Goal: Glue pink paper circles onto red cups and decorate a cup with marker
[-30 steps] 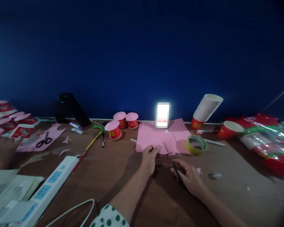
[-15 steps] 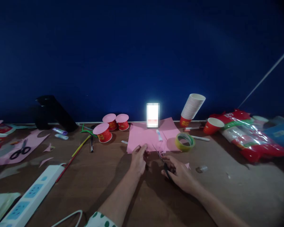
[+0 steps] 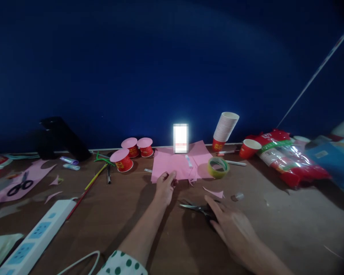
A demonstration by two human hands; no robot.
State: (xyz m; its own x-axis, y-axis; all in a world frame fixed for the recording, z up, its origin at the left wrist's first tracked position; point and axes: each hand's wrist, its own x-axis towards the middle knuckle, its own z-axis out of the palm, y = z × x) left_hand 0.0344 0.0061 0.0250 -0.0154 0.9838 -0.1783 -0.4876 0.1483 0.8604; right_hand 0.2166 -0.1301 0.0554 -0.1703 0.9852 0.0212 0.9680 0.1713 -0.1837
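My left hand (image 3: 165, 187) is closed in a pinch just in front of the pink paper sheets (image 3: 166, 162); whatever lies between its fingertips is too small to make out. To the right, my right hand (image 3: 232, 221) has its thumb and fingers around the dark handles of a pair of scissors (image 3: 200, 208). The blades point left, slightly apart, low over the brown table. A pink paper scrap (image 3: 217, 193) lies just beyond the right hand. On the sheets rests a small white-and-blue tube (image 3: 188, 162), beside a roll of yellow-green tape (image 3: 218, 168).
Three red paper cups with pink discs (image 3: 122, 161) stand back left. A leaning cup stack (image 3: 225, 128), a single red cup (image 3: 249, 149) and a red plastic package (image 3: 292, 160) are on the right. A power strip (image 3: 43, 233) and other scissors (image 3: 20, 187) lie left.
My right hand has moved down and toward me with the scissors, whose blades now point left instead of away. The left hand keeps its pinch. The whole view has shifted slightly.
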